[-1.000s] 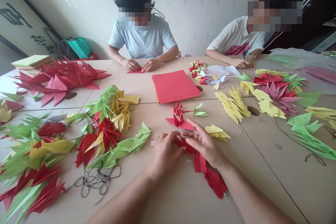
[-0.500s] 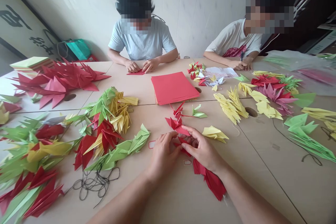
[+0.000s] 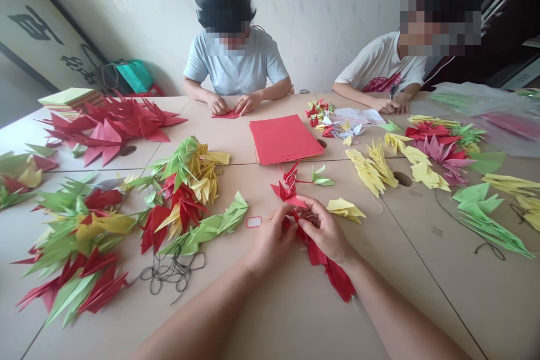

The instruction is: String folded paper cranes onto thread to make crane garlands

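Observation:
Both my hands meet over a chain of folded red paper pieces (image 3: pixel 333 275) that runs down toward the right under my right wrist. My left hand (image 3: pixel 274 239) is closed, its fingertips gripping the red paper from the left. My right hand (image 3: pixel 324 230) pinches the same paper from the other side, thumb and fingers together. Just beyond my fingertips, red folded cranes (image 3: pixel 289 188) lie on the table. A small green folded piece (image 3: pixel 323 178) and a yellow folded piece (image 3: pixel 346 209) are to the right of them.
A stack of red paper squares (image 3: pixel 284 139) is beyond my hands. Green, red and yellow folded bundles (image 3: pixel 88 236) and tangled black thread (image 3: pixel 171 273) lie left. Yellow bundles (image 3: pixel 371 169) lie right. Two people (image 3: pixel 236 67) sit across the table (image 3: pixel 422 304), one holding red paper.
The view has shifted slightly, moving the table's contents in the picture. My hands have stayed together at the red paper, and the chain's visible part now reaches up closer to my fingers.

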`<state>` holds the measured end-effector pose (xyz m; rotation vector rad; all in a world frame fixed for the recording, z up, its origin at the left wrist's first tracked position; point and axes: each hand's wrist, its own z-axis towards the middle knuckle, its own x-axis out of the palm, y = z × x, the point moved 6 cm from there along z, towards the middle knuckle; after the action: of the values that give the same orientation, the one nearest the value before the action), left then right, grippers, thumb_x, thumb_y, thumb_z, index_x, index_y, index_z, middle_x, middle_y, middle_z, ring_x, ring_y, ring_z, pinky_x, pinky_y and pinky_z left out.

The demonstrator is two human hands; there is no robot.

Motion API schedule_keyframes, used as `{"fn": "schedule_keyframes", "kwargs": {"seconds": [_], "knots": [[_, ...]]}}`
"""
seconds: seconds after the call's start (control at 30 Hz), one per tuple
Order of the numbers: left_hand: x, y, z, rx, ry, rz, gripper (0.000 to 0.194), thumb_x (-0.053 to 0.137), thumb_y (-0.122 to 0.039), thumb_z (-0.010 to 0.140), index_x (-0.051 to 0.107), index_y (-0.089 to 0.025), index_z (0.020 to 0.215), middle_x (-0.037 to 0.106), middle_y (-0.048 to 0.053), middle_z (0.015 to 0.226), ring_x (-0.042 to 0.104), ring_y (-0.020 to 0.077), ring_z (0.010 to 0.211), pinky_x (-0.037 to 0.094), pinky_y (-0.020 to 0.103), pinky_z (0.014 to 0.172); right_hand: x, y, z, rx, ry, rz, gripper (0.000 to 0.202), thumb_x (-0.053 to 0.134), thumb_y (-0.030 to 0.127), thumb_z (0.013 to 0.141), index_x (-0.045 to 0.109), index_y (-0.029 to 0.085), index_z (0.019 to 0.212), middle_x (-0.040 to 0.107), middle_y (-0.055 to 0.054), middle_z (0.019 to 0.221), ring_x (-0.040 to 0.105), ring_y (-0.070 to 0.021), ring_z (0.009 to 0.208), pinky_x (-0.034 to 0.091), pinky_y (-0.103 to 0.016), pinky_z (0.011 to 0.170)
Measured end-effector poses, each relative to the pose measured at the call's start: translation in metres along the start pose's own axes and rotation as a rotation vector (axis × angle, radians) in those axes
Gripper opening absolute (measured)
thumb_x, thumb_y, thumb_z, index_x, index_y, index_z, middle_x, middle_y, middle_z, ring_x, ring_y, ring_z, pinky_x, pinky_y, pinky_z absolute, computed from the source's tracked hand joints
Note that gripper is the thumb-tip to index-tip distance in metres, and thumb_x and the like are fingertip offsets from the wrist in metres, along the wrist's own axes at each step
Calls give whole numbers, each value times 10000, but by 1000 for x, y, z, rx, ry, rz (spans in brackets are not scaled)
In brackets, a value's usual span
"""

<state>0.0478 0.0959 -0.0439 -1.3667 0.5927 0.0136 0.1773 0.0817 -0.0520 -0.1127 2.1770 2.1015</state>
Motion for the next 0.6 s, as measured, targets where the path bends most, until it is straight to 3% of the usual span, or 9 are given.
{"fn": "schedule_keyframes", "kwargs": {"seconds": [0.2, 0.3, 0.43, 0.6], "knots": [[4, 10, 2, -73, -55, -106, 472, 517, 6, 685, 586, -220, 1094, 685, 30, 1019, 647, 148, 830, 508, 241, 701, -5, -6, 0, -12, -71, 34, 460, 621, 326, 771, 530, 222, 1210, 658, -60, 1015, 629, -202, 948, 523, -369, 854], [2, 16, 3, -106, -74, -166, 436, 522, 29, 632, 619, -188, 996, 681, 39, 1021, 640, 134, 783, 506, 221, 667, -5, -10, -7, -4, -128, 41, 489, 606, 351, 773, 497, 218, 1230, 634, -80, 1082, 629, -208, 970, 513, -389, 889], [-4, 17, 5, -140, -111, -246, 384, 528, 4, 638, 627, -163, 969, 703, 43, 962, 640, 127, 739, 507, 220, 658, -4, -15, -29, 23, -184, 18, 555, 612, 327, 755, 446, 239, 1277, 565, -101, 1193, 635, -201, 919, 534, -394, 845], [-6, 14, 3, -175, -158, -312, 305, 510, -29, 652, 628, -149, 905, 691, 20, 773, 629, 124, 637, 479, 193, 539, -3, -14, -64, 49, -197, -23, 606, 628, 307, 746, 408, 250, 1308, 507, -116, 1269, 643, -193, 921, 545, -384, 828]]}}
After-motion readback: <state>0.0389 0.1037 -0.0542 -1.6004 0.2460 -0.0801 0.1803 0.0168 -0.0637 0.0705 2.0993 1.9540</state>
